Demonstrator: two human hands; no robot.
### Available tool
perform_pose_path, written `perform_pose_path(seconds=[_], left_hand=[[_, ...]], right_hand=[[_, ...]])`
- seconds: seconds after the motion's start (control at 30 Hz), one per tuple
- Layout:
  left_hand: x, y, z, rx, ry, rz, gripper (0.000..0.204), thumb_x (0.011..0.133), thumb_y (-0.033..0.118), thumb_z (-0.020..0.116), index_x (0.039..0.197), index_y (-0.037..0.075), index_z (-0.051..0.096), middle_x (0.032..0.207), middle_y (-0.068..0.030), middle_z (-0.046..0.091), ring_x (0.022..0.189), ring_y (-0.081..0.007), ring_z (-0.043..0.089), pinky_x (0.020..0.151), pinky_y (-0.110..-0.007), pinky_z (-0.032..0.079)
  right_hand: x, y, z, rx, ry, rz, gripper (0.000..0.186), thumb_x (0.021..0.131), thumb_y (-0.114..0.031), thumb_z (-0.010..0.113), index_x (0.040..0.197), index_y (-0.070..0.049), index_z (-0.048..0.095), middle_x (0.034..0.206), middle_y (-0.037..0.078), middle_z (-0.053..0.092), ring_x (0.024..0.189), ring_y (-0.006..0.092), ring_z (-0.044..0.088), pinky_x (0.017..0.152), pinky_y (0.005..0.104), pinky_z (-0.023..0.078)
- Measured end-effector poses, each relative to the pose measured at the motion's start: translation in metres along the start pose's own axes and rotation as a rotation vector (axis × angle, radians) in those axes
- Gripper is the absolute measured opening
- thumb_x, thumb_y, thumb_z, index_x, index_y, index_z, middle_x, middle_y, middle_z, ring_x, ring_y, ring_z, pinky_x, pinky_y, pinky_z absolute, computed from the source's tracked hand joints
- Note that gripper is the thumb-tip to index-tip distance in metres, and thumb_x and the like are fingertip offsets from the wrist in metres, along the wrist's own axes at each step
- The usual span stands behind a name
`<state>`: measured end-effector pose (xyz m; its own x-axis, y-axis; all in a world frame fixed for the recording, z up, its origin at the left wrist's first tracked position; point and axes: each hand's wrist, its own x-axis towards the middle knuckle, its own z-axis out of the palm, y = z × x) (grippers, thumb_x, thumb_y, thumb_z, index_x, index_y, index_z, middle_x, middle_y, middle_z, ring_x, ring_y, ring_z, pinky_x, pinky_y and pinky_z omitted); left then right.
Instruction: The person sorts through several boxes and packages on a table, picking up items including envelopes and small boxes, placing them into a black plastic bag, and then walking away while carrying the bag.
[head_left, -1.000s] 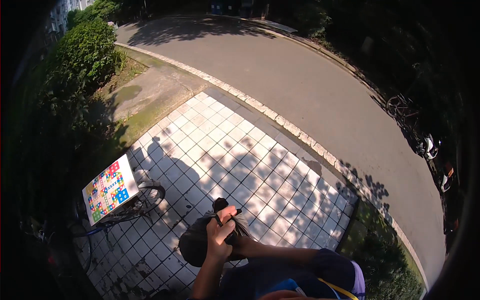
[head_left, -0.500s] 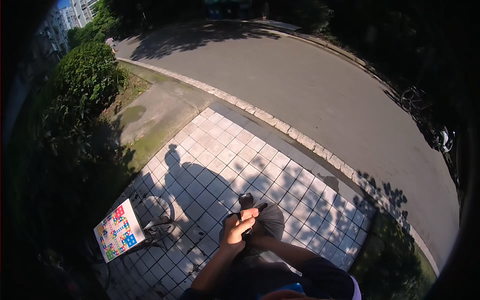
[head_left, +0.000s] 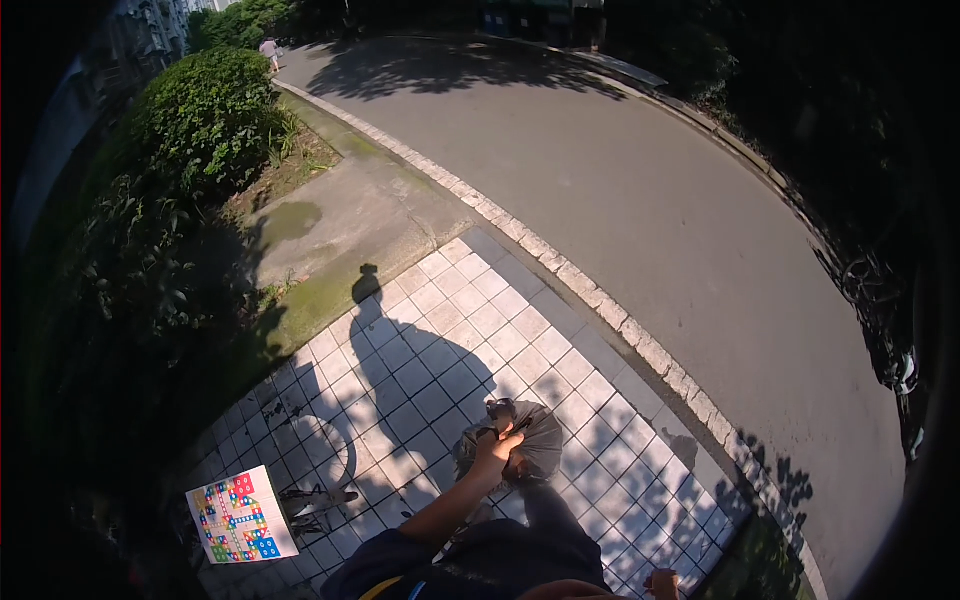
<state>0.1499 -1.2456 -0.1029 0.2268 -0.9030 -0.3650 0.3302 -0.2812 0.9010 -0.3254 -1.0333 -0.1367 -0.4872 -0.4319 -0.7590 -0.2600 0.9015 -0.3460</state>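
Observation:
A black plastic bag (head_left: 540, 440), full and rounded, hangs in front of my legs above the tiles. My left hand (head_left: 497, 452) is closed round its gathered neck, and the loose top of the bag sticks out past the fingers. What is inside the bag is hidden. My right hand (head_left: 662, 583) is low at the bottom edge, away from the bag and close to my body. It is small and partly cut off there, so its fingers cannot be made out.
Pale square tiles (head_left: 470, 300) lie underfoot, with my shadow on them. A bicycle (head_left: 318, 498) stands at the left by a colourful game board (head_left: 240, 518). Beyond a stone kerb (head_left: 590, 292) runs a grey road (head_left: 650, 200). A bush (head_left: 205, 120) and a distant person (head_left: 269, 53) are far left.
My right hand has left the bag and dropped to the lower right, while my left hand keeps its grip. The view has shifted, so the board sits lower.

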Motion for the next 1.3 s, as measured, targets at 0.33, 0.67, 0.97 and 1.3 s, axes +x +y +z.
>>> perform_pose_path(seconds=[0.33, 0.67, 0.97, 1.3], left_hand=[[0.231, 0.013, -0.051, 0.618, 0.507, -0.288, 0.018, 0.073, 0.019, 0.069, 0.077, 0.001, 0.066, 0.073, -0.0066, 0.061, 0.07, -0.0188, 0.057, 0.069, -0.032, 0.045], [0.407, 0.055, -0.065, 0.129, 0.476, -0.545, 0.012, 0.076, 0.013, 0.069, 0.078, 0.005, 0.06, 0.073, -0.0046, 0.059, 0.056, -0.0179, 0.056, 0.045, -0.033, 0.043], [0.618, 0.117, -0.022, -0.099, 0.625, -0.772, 0.015, 0.081, 0.017, 0.061, 0.093, 0.009, 0.062, 0.084, -0.0043, 0.061, 0.072, -0.0167, 0.055, 0.056, -0.032, 0.042], [0.925, 0.202, 0.063, 0.067, 0.601, -0.661, 0.023, 0.081, 0.023, 0.063, 0.093, 0.005, 0.061, 0.08, -0.0062, 0.058, 0.065, -0.0175, 0.055, 0.048, -0.035, 0.039]], right_hand=[[0.113, -0.117, 0.019, -0.111, -0.315, 0.331, 0.022, 0.085, -0.018, 0.05, 0.084, -0.001, 0.064, 0.064, 0.009, 0.064, 0.054, 0.019, 0.064, 0.045, 0.0319, 0.051], [0.284, -0.678, 0.059, 0.147, -0.354, -0.616, 0.029, 0.093, -0.022, 0.053, 0.11, 0.0, 0.061, 0.086, 0.01, 0.067, 0.071, 0.0165, 0.067, 0.059, 0.0279, 0.053], [0.386, -0.708, 0.059, -0.346, -0.381, 0.102, 0.021, 0.085, -0.015, 0.047, 0.081, -0.003, 0.064, 0.074, 0.009, 0.069, 0.055, 0.0178, 0.064, 0.046, 0.0324, 0.053], [0.504, -0.949, 0.046, -0.406, -0.269, 0.291, 0.017, 0.083, -0.011, 0.052, 0.075, -0.002, 0.065, 0.07, 0.008, 0.068, 0.059, 0.0171, 0.067, 0.048, 0.0326, 0.054]])
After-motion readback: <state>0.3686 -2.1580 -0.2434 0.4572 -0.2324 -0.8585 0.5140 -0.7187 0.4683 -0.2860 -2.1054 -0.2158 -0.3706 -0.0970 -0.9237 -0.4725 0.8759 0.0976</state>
